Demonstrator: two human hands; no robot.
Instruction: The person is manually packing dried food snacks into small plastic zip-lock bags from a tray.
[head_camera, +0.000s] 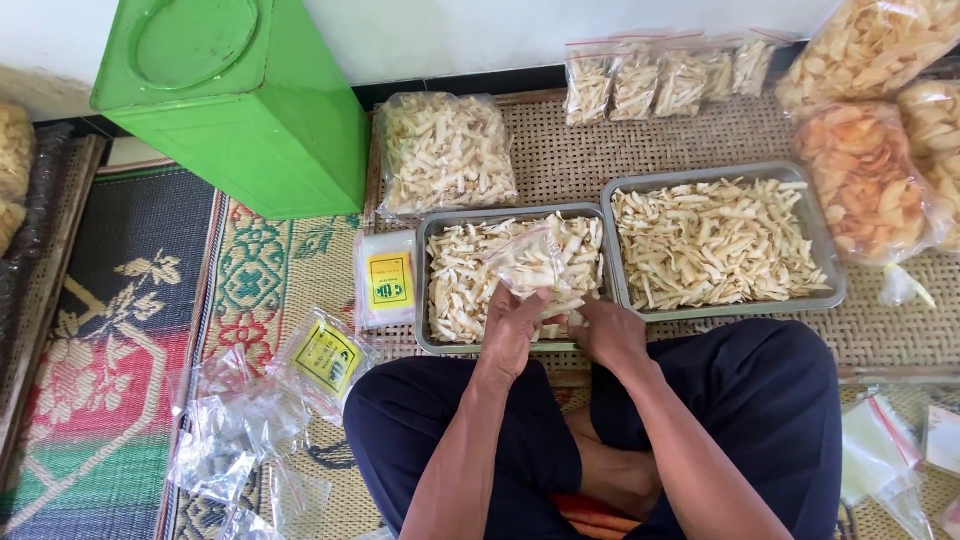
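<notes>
A small clear bag (528, 262) is gripped by the left hand (512, 335) at frame centre and judged mid-filling; whether the right hand (605, 332) clasps chips cannot be told; another scoop from the left tray (424, 300) seems needed.

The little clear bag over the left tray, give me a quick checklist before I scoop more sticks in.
1. Small clear bag held by left hand: ok.
2. Bag above the left tray, so spills land inside: ok.
3. Right hand at the tray's near edge, by the snack sticks: ok.
4. Bag mouth open: cannot tell.
5. Bag fill level: cannot tell.
6. Spare empty bags lying on the mat: ok.
</notes>
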